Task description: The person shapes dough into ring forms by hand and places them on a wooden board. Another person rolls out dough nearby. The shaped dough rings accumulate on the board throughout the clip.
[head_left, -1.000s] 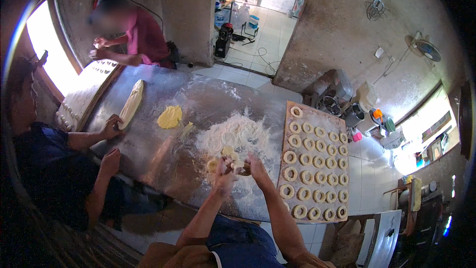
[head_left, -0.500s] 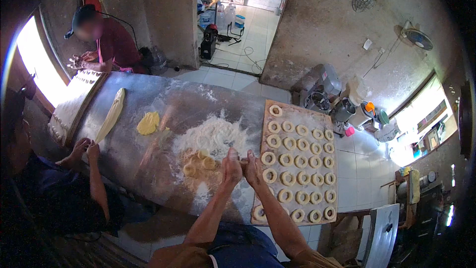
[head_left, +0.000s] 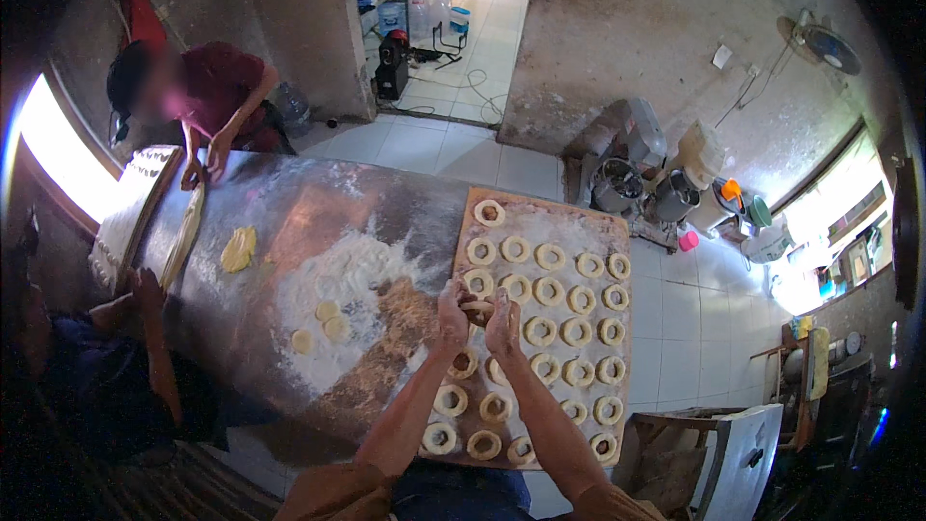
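Observation:
My left hand [head_left: 453, 316] and my right hand [head_left: 502, 326] are close together, both closed on the sides of a dough ring [head_left: 476, 308]. They hold it above the left part of a floured wooden board [head_left: 555, 220]. Rows of pale dough rings [head_left: 550, 257] lie on this board, some partly hidden under my hands and forearms. Left of my hands, a few small round dough pieces [head_left: 329, 311] rest in a patch of white flour [head_left: 328, 270] on the metal table [head_left: 405, 195].
A yellow dough lump [head_left: 239, 249] lies farther left. Two co-workers handle a long dough strip [head_left: 183, 236] beside a covered board [head_left: 135, 217] at the table's left end. A mixer [head_left: 632, 150] and buckets [head_left: 677, 195] stand beyond the board; a chair-like frame [head_left: 738, 444] is at right.
My hands have moved from the board's left edge to over it, holding the dough ring. The view has shifted rightward. The far co-worker now leans in with hands on the dough strip.

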Tool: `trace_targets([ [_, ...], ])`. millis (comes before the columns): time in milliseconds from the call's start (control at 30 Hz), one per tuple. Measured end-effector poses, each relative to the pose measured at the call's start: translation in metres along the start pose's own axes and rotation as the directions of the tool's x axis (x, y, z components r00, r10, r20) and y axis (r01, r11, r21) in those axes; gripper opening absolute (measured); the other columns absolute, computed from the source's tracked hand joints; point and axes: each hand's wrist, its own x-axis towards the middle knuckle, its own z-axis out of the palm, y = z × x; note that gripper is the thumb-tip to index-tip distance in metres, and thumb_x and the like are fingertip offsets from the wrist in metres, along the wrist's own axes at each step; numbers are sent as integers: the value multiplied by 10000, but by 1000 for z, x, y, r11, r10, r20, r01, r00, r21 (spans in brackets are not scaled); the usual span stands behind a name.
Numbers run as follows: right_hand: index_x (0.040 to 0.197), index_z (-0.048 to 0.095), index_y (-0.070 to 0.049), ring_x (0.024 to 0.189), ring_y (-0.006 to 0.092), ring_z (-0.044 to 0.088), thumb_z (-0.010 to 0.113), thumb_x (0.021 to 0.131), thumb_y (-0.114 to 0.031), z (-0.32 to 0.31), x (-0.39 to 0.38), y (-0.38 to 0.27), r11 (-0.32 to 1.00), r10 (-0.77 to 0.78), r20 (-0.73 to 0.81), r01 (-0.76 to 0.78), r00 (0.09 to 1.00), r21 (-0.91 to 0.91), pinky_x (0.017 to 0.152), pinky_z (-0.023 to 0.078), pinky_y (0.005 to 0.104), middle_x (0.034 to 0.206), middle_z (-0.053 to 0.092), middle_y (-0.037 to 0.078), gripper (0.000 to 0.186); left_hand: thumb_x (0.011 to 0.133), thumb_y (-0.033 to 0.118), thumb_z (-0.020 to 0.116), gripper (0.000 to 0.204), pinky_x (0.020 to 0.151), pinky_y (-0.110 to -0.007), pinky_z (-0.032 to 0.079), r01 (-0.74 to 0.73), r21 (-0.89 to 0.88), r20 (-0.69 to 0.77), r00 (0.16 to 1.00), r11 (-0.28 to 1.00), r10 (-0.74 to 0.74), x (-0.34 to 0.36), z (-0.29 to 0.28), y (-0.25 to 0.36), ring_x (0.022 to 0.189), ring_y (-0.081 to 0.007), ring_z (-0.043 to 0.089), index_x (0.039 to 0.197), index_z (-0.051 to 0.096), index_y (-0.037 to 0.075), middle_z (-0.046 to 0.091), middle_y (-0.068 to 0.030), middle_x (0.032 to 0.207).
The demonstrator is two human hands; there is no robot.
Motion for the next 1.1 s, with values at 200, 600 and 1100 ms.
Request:
trace_targets([
  [200, 716, 531, 28, 514, 192, 463, 400, 986, -381, -40, 50, -24, 984, -35, 29, 40, 999, -172, 529, 390, 389, 576, 507, 115, 507, 950, 325, 456, 320, 756, -382, 507, 44, 45, 63, 997, 998, -47, 13, 58, -17, 807, -250, 590, 1082, 540, 46, 581, -90, 944],
  [600, 747, 613, -26, 586, 288, 532, 455, 960, -386, -53, 142, -11, 890, 45, 104, -87, 994, 447, 634, 450, 386, 667, 606, 135, 447, 955, 313, 422, 317, 721, -330, 436, -809, 574, 312, 360, 127, 879, 156, 56, -96, 764, -189, 520, 906, 569, 36, 548, -62, 847],
  [1100, 1075, 612, -29, 1067, 434, 518, 625, 813, -367, -116, 213, -6, 314, -151, 266, 301, 952, -900, 955, 391, 488, 1105, 579, 224, 428, 822, 182, 577, 465, 948, -552, 334, -175, 975, 220, 670, -138, 709, 64, 30, 6, 1177, -413, 441, 1226, 483, -30, 514, -233, 1232],
])
